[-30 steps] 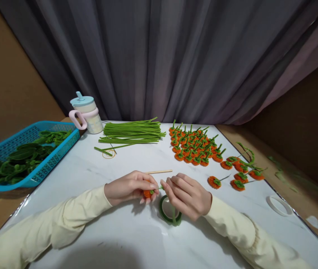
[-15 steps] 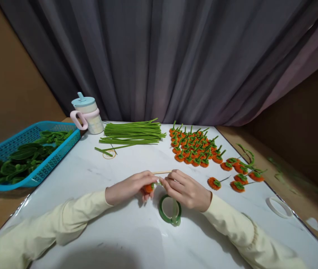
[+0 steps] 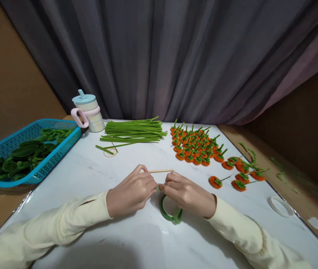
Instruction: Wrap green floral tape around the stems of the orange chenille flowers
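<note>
two hands (image 3: 132,191) nearly meet beside green tape (image 3: 178,218).

Left hand (image 3: 133,191) has rolled over; orange piece hidden.

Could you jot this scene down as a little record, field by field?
Left hand: fingers curled; anything held is hidden
Right hand: fingertips close to the left hand's, at a small green bit
Near right hand: green tape roll, partly covered
Beyond hands: wooden stick
Farther back: green stems; orange pieces with green tops
Left side: blue basket of leaves; lidded cup
Right side: pale ring
</note>
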The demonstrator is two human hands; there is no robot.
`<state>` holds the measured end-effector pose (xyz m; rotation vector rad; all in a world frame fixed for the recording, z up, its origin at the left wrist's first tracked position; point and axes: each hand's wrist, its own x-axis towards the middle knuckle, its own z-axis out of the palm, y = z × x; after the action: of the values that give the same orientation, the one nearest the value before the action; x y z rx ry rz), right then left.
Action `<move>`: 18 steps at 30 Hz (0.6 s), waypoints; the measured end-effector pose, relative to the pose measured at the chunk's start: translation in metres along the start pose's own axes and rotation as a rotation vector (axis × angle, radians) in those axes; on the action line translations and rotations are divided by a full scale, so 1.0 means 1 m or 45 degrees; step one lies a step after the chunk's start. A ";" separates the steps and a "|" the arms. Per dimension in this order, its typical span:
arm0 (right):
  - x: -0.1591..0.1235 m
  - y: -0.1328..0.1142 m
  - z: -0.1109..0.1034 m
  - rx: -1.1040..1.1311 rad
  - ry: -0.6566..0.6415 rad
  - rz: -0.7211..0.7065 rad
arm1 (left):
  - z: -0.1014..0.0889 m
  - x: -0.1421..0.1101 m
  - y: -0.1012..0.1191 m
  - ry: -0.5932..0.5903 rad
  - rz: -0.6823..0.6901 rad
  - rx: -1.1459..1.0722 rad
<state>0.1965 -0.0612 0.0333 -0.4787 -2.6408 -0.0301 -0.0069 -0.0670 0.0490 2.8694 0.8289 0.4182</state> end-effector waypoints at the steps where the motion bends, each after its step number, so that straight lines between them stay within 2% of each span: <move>1: 0.001 -0.001 -0.001 -0.094 0.008 -0.074 | -0.003 0.001 -0.002 -0.066 -0.045 -0.109; 5: 0.003 -0.005 -0.001 -0.344 0.103 -0.311 | -0.010 0.009 -0.017 -0.314 -0.306 -0.725; 7: 0.002 -0.006 0.001 -0.385 0.156 -0.406 | -0.010 0.013 -0.027 -0.493 -0.430 -1.108; 10: 0.001 -0.004 0.007 -0.394 0.178 -0.484 | -0.009 0.019 -0.037 -0.721 -0.488 -1.511; 12: 0.000 -0.002 0.011 -0.372 0.155 -0.452 | -0.008 0.021 -0.038 -0.760 -0.518 -1.494; 14: -0.001 -0.001 0.014 -0.331 0.123 -0.372 | -0.007 0.019 -0.034 -0.702 -0.543 -1.257; 16: -0.001 0.000 0.015 -0.240 0.096 -0.269 | -0.006 0.015 -0.024 -0.539 -0.497 -0.909; 18: -0.002 0.000 0.015 -0.079 0.068 -0.154 | -0.004 0.010 -0.011 -0.306 -0.400 -0.550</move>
<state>0.1918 -0.0600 0.0190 -0.3331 -2.6192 -0.1608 -0.0060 -0.0524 0.0530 2.2902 0.9819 0.1810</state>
